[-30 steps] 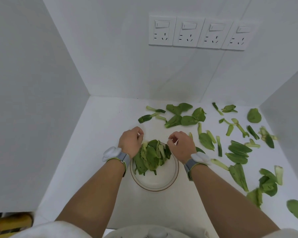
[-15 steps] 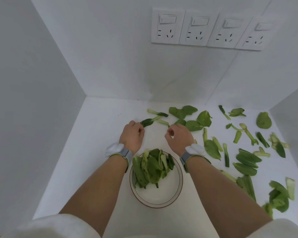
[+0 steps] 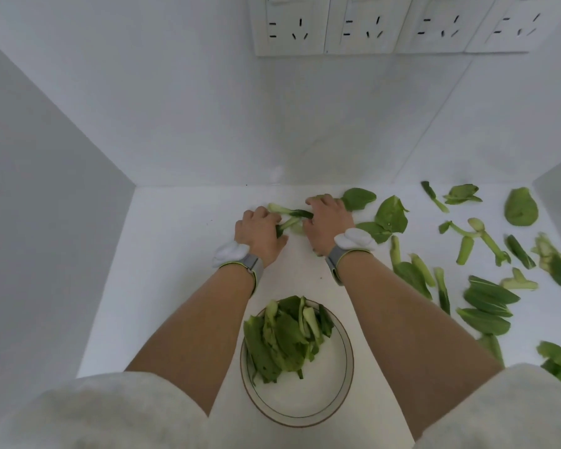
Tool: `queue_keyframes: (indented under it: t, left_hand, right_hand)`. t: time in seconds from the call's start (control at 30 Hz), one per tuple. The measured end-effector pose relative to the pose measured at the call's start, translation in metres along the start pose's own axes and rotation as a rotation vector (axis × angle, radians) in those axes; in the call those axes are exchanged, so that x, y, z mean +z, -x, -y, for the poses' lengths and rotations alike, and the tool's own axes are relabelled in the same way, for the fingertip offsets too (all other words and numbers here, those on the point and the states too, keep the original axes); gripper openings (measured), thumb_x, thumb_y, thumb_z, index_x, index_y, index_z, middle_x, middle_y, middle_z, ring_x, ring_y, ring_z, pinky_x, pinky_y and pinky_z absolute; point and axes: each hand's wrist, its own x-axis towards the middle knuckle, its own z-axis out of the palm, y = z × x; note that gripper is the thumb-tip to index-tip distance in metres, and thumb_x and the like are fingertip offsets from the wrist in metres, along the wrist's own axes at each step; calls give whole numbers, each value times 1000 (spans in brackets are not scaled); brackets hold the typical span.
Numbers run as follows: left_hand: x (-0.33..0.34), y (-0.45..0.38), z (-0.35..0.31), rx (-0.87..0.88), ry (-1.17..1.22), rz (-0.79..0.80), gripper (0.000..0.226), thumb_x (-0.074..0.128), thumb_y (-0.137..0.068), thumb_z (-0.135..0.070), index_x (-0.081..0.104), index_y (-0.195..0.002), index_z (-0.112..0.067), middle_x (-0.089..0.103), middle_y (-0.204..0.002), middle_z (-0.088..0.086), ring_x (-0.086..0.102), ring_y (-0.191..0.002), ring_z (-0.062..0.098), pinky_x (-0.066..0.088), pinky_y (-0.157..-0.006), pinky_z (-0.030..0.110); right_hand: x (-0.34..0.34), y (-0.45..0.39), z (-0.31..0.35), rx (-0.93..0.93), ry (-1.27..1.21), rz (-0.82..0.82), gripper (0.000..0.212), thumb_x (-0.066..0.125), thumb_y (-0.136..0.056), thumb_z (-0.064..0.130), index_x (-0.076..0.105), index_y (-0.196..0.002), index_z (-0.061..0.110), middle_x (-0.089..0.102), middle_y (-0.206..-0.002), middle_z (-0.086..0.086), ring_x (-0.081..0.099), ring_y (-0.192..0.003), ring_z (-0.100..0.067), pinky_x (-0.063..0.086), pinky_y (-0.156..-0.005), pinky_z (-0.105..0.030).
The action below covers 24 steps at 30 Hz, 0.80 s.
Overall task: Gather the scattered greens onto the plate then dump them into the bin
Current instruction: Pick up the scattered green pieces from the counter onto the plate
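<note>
A white plate point(image 3: 334, 396) with a brown rim sits close to me between my forearms, with a pile of greens point(image 3: 285, 341) on its far left half. Past it, my left hand point(image 3: 259, 234) has its fingers closed around a green stalk point(image 3: 287, 223) on the white tabletop. My right hand point(image 3: 327, 225) lies palm down just right of it, fingers curled over a dark leaf piece point(image 3: 300, 213) and the greens under it. Many scattered leaves point(image 3: 391, 215) and stalks point(image 3: 486, 306) cover the table to the right. No bin is in view.
White walls box in the table on the left, back and right. A row of wall sockets point(image 3: 392, 24) hangs on the back wall. A bare strip of table point(image 3: 182, 254) lies left of my hands.
Both hands have moved away from the plate toward the back of the table and closed on the leaf pieces there. My view has tilted down and closer.
</note>
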Motion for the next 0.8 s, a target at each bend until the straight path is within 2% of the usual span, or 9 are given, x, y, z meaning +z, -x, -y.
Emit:
queue_keyframes:
  t: [0.07,0.17,0.23,0.33,0.47,0.57,0.7,0.8]
  left_hand:
    - [1,-6,-2,-7,-53,-3,28,57,-90,-41,64,-115,-29,59,-118,-1,50,-114,25,39,-91,36]
    - [-3,-8,-2,-61,47,2,19,56,-90,-29,70,-101,-25,60,-112,1,57,-105,25,43,-90,35]
    - [-6,-9,4,-110,217,60,19,58,-89,-23,73,-99,-19,64,-109,4,61,-101,25,49,-90,36]
    - [-13,-5,17,-176,574,141,15,62,-88,-18,74,-95,-13,72,-98,6,66,-87,23,59,-78,37]
    - [-20,4,27,-238,754,174,9,65,-85,-13,73,-83,-17,71,-87,5,63,-79,19,54,-79,31]
    - [-30,17,28,-214,831,183,15,68,-81,-7,70,-73,-19,68,-78,5,60,-70,16,53,-79,31]
    - [-45,42,22,-202,890,165,13,69,-80,-5,68,-77,-18,68,-74,1,63,-63,9,48,-56,15]
    - [-53,66,13,-186,947,157,12,69,-81,-5,66,-81,-17,67,-74,-1,65,-58,4,47,-56,19]
  right_hand:
    - [6,-7,-2,18,20,19,38,53,-90,37,55,-126,25,52,-129,-3,46,-117,-29,40,-88,-39]
    - [8,-9,-1,17,36,-19,17,52,-90,30,62,-103,26,56,-115,-1,48,-107,-26,35,-78,-36]
    - [5,-8,-1,29,-6,-53,12,51,-88,30,60,-94,25,58,-107,-1,49,-101,-26,37,-78,-36]
    - [-3,1,0,39,-97,-109,6,53,-86,30,54,-83,25,56,-95,1,49,-92,-24,38,-75,-35]
    - [-17,15,-2,30,-166,-155,10,55,-86,28,58,-85,19,52,-87,2,46,-86,-23,41,-72,-35]
    - [-28,27,-6,30,-195,-176,10,56,-87,28,59,-86,18,57,-89,-1,46,-85,-23,41,-73,-35]
    - [-38,54,-6,41,-239,-171,9,56,-88,29,54,-82,23,53,-87,3,47,-86,-22,36,-71,-31]
    - [-45,79,-3,33,-291,-189,8,57,-87,29,55,-82,23,52,-85,4,49,-84,-20,35,-70,-29]
